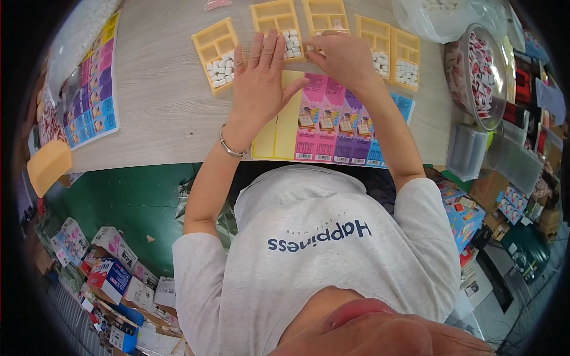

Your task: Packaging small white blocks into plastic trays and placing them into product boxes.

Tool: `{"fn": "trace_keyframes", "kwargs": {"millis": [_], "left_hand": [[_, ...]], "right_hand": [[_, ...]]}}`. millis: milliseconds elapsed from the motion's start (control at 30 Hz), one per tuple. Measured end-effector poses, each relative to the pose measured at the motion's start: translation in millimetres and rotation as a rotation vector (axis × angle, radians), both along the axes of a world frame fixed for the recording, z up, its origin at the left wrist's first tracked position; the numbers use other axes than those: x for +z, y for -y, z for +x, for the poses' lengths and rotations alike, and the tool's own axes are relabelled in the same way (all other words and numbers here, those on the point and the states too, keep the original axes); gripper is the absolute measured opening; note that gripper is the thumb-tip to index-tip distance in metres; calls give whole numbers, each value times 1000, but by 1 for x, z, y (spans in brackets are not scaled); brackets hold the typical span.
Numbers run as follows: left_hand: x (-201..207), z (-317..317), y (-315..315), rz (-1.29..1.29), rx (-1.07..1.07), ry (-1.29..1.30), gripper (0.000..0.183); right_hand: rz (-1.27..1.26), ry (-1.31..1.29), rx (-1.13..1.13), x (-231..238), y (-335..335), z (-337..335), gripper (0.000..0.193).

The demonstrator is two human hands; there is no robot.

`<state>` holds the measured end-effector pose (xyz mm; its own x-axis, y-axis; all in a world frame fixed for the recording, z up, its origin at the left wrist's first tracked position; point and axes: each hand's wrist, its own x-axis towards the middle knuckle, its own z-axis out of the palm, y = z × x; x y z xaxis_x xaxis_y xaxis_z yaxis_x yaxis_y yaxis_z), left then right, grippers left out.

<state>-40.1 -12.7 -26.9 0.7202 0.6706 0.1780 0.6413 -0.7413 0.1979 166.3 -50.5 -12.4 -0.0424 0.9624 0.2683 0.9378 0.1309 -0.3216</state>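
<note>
"Where's the left hand [258,86]?"
"Palm down, fingers straight and fairly close, thumb spread away, between the first two yellow trays and partly over the second."

"Start from the far left, then."
"A colourful printed sheet [95,89] lies on the table [160,107]. Next, slanting, comes the first yellow tray [215,37], with white pieces [221,71] in its near compartment."

"And after that?"
"The second yellow tray [268,12], also with white pieces. On its right, the third yellow tray [323,7] has the right hand [345,56] over its near end, fingers bent. I can't tell whether they pinch anything."

"Below the hands?"
"Pink, purple and blue printed cards [344,115], beside a plain yellow strip [279,133]."

"Further right?"
"The fourth yellow tray [369,26] and fifth yellow tray [405,41] stand side by side, white pieces in both. Last, a tilted bowl [453,64] of small red-and-white packets [480,77]."
</note>
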Motion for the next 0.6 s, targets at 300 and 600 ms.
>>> {"fn": "trace_keyframes", "kwargs": {"millis": [300,600], "left_hand": [[8,17,2,-16,-45,20,100],[4,12,-5,-103,-159,15,106]], "right_hand": [[34,-981,-385,18,26,50,26],[-16,-1071,-399,13,44,50,20]]}}
